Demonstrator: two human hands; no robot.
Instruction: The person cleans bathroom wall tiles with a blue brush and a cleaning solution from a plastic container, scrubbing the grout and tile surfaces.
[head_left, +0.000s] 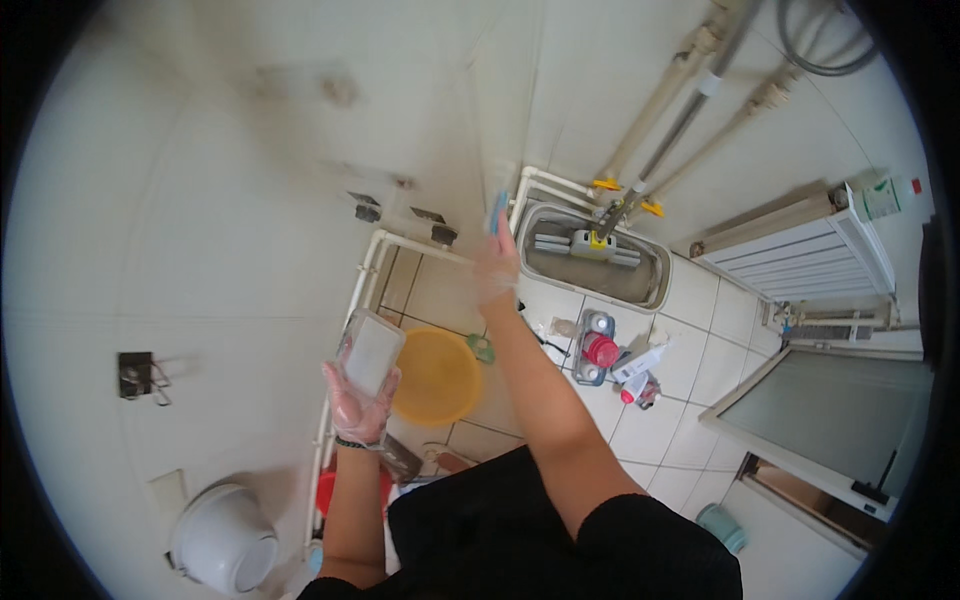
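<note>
A rectangular translucent plastic container (371, 352) rests in my left hand (362, 409), which wears a thin clear glove and a dark bracelet at the wrist. My right hand (499, 262), also in a clear glove and blurred, is raised against the wall and grips a blue cloth or sponge (499, 212); which of the two I cannot tell. Beyond the container, on the tiled floor, stands a yellow plastic basin (439, 375). A green object (481, 349) lies beside the basin's rim.
A grey mop bucket (660, 281) holds a flat mop head (592, 245). White pipes (420, 244) run along the wall. Bottles in a caddy (596, 349) stand on the floor. A white radiator (802, 259) is at the right, a white bucket (225, 536) at lower left.
</note>
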